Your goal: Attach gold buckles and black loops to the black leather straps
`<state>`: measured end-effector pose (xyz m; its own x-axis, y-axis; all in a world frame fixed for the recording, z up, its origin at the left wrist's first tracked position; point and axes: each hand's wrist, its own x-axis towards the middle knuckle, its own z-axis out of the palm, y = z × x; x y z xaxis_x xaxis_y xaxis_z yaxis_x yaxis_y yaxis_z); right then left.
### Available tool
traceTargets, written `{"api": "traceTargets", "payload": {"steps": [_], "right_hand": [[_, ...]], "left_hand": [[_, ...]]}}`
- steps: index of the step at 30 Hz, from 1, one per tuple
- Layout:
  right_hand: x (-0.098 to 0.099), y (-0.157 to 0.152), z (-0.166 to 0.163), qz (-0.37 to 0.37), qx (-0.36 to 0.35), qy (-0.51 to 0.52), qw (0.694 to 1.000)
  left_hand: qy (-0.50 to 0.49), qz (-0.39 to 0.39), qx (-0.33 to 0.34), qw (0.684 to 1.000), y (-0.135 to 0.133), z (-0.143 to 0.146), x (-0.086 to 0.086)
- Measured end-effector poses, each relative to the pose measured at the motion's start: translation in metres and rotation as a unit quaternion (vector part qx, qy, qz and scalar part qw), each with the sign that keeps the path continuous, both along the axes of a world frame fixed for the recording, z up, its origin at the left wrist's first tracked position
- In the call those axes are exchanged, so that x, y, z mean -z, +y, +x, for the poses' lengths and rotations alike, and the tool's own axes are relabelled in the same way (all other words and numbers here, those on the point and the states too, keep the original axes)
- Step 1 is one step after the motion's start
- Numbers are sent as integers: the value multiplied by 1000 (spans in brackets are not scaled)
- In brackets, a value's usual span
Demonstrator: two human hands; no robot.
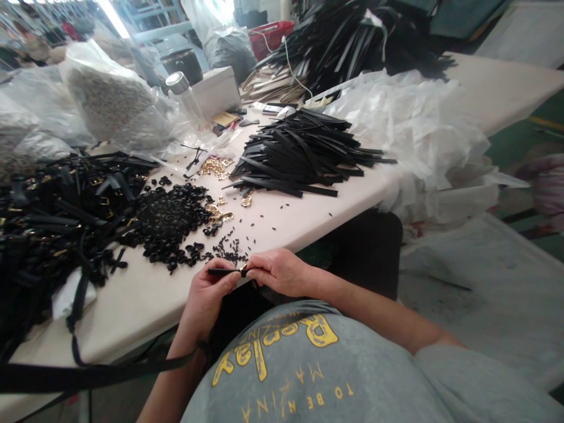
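Observation:
Between my two hands, at the table's front edge, is a black strap [220, 271] with a small gold buckle [242, 269] on it. My left hand [210, 288] pinches the strap between thumb and fingers. Closed at the buckle end, my right hand [278, 271] grips the strap there, and its fingertips hide part of it. Just beyond my hands lie many tiny black pieces [229, 247]. A heap of small black loops [170, 217] sits past my left hand, with loose gold buckles [215, 167] behind it.
Buckled black straps [57, 217] pile up at the left. A stack of cut black strips [295, 153] lies farther back, beside crumpled clear plastic [418, 123]. Filled plastic bags [106, 88], a white box [215, 91] and a red basket [271, 36] stand at the back.

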<state>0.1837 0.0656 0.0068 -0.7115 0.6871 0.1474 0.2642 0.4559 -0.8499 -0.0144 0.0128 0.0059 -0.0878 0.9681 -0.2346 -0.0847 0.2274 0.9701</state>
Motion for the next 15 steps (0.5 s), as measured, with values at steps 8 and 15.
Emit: {"api": "traceTargets", "payload": {"steps": [8,15], "right_hand": [[1,-5,-2,-112,26,80,990],[-3,-5,-6,-49,58,98,992]], "left_hand": [[-42,-21,-10,999,2,13,-3],[-35,13,-45,998,2,13,0]]}}
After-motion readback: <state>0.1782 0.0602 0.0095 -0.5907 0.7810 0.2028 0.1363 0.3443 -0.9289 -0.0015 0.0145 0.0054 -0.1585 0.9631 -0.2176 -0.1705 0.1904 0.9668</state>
